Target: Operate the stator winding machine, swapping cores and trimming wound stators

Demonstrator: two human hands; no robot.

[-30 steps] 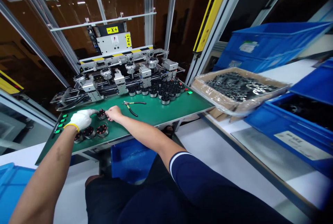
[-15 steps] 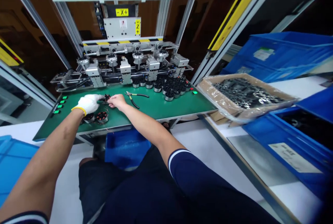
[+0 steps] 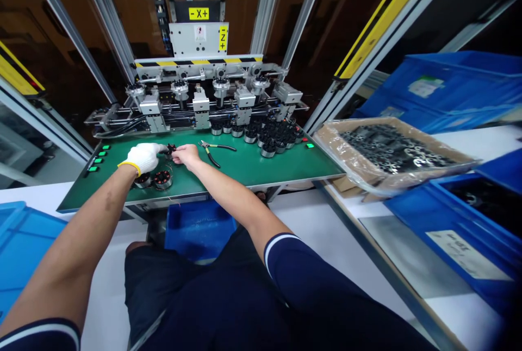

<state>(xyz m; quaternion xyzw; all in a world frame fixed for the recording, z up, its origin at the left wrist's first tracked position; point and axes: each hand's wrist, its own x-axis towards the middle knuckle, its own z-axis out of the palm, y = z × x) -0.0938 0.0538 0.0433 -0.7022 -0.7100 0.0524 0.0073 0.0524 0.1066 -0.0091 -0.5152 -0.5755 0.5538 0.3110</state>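
My left hand (image 3: 142, 158), in a white knit glove with a yellow cuff, grips a small dark motor stator (image 3: 171, 148) over the green worktop (image 3: 244, 171). Bare fingers of my right hand (image 3: 186, 155) pinch at the stator's right side; whether they hold a wire end is too small to tell. Just below sits a wound stator (image 3: 163, 179) with copper coils, and a second one (image 3: 142, 180) stands partly under the glove. Diagonal cutters (image 3: 216, 152) with black and yellow handles lie spread to the right of my right hand.
A winding machine (image 3: 199, 95) with several spindles stands behind the worktop. Black stators (image 3: 269, 136) crowd the back right. Further right are a plastic-lined carton (image 3: 346, 161) of dark parts and blue crates (image 3: 448, 231). A blue bin (image 3: 199, 231) sits below the front edge.
The view has shifted slightly, moving the scene a little to the right. Both hands stay together at the stator, with only small finger movement.
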